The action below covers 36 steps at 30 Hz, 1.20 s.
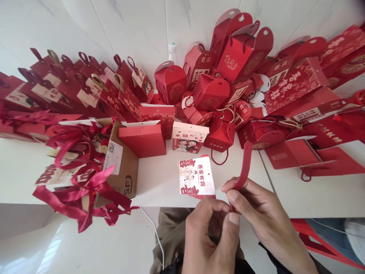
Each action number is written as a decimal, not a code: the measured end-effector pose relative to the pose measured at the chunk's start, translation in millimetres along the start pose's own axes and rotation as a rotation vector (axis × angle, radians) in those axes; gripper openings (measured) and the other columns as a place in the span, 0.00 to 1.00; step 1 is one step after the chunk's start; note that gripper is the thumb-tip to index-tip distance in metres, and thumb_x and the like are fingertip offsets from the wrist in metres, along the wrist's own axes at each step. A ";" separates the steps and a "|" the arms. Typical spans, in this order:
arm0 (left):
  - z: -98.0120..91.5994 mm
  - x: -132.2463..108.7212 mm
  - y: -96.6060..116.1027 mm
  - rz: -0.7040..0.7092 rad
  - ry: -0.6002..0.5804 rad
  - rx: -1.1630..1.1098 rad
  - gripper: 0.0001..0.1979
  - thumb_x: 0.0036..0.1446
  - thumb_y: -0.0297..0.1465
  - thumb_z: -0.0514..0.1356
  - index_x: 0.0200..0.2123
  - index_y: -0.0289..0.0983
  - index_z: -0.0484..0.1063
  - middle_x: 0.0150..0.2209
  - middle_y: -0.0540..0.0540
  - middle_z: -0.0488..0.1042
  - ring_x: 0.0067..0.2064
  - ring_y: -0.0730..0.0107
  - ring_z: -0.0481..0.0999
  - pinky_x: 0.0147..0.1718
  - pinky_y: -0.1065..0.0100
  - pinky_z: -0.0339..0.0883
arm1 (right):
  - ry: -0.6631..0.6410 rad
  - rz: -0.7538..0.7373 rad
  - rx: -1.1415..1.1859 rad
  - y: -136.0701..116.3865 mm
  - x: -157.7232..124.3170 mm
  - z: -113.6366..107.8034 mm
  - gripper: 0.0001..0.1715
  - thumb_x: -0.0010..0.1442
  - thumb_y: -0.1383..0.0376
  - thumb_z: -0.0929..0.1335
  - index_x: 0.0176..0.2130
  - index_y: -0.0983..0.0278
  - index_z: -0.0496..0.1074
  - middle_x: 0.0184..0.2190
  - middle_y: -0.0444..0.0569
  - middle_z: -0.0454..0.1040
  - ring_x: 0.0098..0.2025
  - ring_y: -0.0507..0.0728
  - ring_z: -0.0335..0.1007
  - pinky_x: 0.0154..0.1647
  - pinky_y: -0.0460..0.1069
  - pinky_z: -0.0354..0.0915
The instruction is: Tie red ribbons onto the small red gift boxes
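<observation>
My right hand (259, 205) pinches a red strap (245, 163) between thumb and fingers, and the strap's free end with a small hole curves upward. Close beside it, my left hand (211, 232) is closed with thumb and forefinger at the strap's lower end. A small brass-coloured bit shows there; its exact form is hidden by the fingertips. Just beyond my left hand, a white and red printed gift box (196, 177) with a small hole in its face lies on the white table (159, 186).
A cardboard box (129, 171) full of red ribbons (85, 205) stands at the table's front left. Red gift boxes (171, 82) crowd the back and right. Strapped gift bags (111, 99) stand in rows at back left. A white cable (154, 224) hangs below the edge.
</observation>
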<state>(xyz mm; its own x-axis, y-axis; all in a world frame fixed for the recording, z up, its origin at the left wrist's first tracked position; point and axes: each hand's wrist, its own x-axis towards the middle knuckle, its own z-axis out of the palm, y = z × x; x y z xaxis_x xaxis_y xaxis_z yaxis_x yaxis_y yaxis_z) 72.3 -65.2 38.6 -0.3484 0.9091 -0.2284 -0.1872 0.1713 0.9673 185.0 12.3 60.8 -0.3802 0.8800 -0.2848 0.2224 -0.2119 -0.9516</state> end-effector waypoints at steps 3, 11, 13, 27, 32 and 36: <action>-4.0 0.4 -3.6 -0.059 -0.001 -0.057 0.15 0.64 0.47 0.61 0.36 0.41 0.74 0.31 0.46 0.73 0.30 0.67 0.70 0.29 0.65 0.67 | -0.044 -0.004 -0.005 2.7 -0.3 -6.9 0.11 0.64 0.51 0.73 0.40 0.55 0.77 0.32 0.44 0.76 0.34 0.55 0.74 0.37 0.45 0.72; -31.1 20.5 20.2 0.093 -0.153 0.181 0.12 0.69 0.41 0.57 0.36 0.41 0.74 0.28 0.48 0.74 0.28 0.70 0.69 0.29 0.67 0.66 | -0.176 0.119 -0.018 -11.8 -0.2 -17.4 0.16 0.62 0.50 0.73 0.36 0.59 0.77 0.32 0.46 0.75 0.37 0.57 0.72 0.40 0.50 0.72; -44.4 46.0 24.0 0.290 -0.093 0.324 0.07 0.69 0.35 0.57 0.43 0.42 0.74 0.36 0.47 0.78 0.37 0.68 0.75 0.39 0.65 0.71 | -0.125 0.080 -0.026 -9.9 2.0 -15.8 0.15 0.63 0.49 0.73 0.37 0.58 0.77 0.35 0.47 0.76 0.37 0.57 0.72 0.39 0.49 0.72; -55.7 129.5 -27.0 0.353 -0.489 0.268 0.10 0.59 0.38 0.68 0.39 0.39 0.75 0.43 0.44 0.74 0.47 0.60 0.74 0.51 0.60 0.69 | 0.032 0.049 -0.089 0.3 13.4 -18.1 0.25 0.65 0.47 0.71 0.57 0.54 0.76 0.62 0.50 0.75 0.65 0.65 0.68 0.64 0.57 0.70; -44.8 124.6 -29.2 0.124 -0.363 -0.031 0.14 0.60 0.41 0.67 0.35 0.37 0.72 0.31 0.50 0.73 0.35 0.68 0.73 0.36 0.68 0.68 | 0.097 0.011 -0.065 4.0 16.9 -20.5 0.26 0.66 0.49 0.71 0.60 0.53 0.73 0.63 0.49 0.74 0.67 0.64 0.66 0.68 0.59 0.65; -43.8 124.7 -30.5 0.123 -0.328 -0.102 0.14 0.61 0.41 0.66 0.39 0.36 0.73 0.34 0.48 0.77 0.35 0.67 0.76 0.36 0.69 0.69 | 0.075 -0.059 -0.059 9.6 23.3 -17.2 0.24 0.66 0.51 0.72 0.59 0.52 0.73 0.60 0.47 0.77 0.63 0.63 0.71 0.64 0.55 0.69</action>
<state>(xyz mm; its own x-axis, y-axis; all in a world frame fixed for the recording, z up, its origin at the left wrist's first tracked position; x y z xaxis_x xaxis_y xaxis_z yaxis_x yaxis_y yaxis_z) -5.7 26.4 -24.2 -0.0635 0.9969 -0.0474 -0.2589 0.0294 0.9654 193.8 38.1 47.0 -0.3261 0.9202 -0.2165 0.2546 -0.1351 -0.9576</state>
